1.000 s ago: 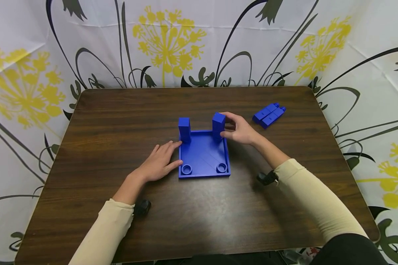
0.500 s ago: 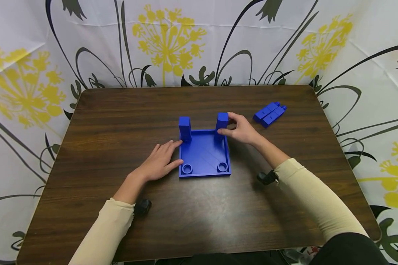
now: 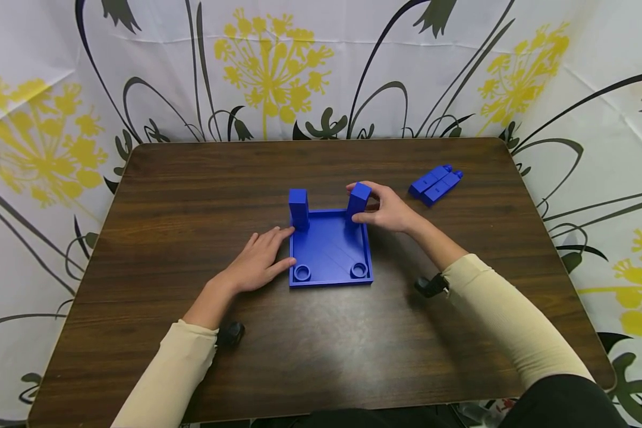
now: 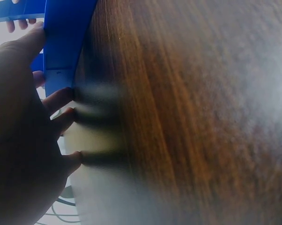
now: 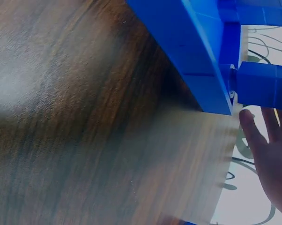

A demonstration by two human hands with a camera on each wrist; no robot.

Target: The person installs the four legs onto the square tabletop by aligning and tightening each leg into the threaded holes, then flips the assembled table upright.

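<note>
A shallow blue square tabletop (image 3: pixel 329 255) with raised edges lies underside up on the table. One blue square leg (image 3: pixel 299 208) stands upright at its far left corner. At the far right corner my right hand (image 3: pixel 387 209) grips a second blue leg (image 3: pixel 358 199) between thumb and fingers, and this leg is turned at an angle to the edges. In the right wrist view a narrow gap shows at the base of the held leg (image 5: pixel 260 84). My left hand (image 3: pixel 257 261) rests with extended fingers against the left edge. Two round sockets (image 3: pixel 359 270) show at the near corners.
Two more blue legs (image 3: pixel 436 185) with round pegs lie side by side at the back right of the brown wooden table (image 3: pixel 203 190). A patterned cloth (image 3: pixel 310 71) hangs behind the table.
My right fingers have shifted their grip on the far right leg, which has turned about its upright axis. The left hand has stayed at the left edge.
</note>
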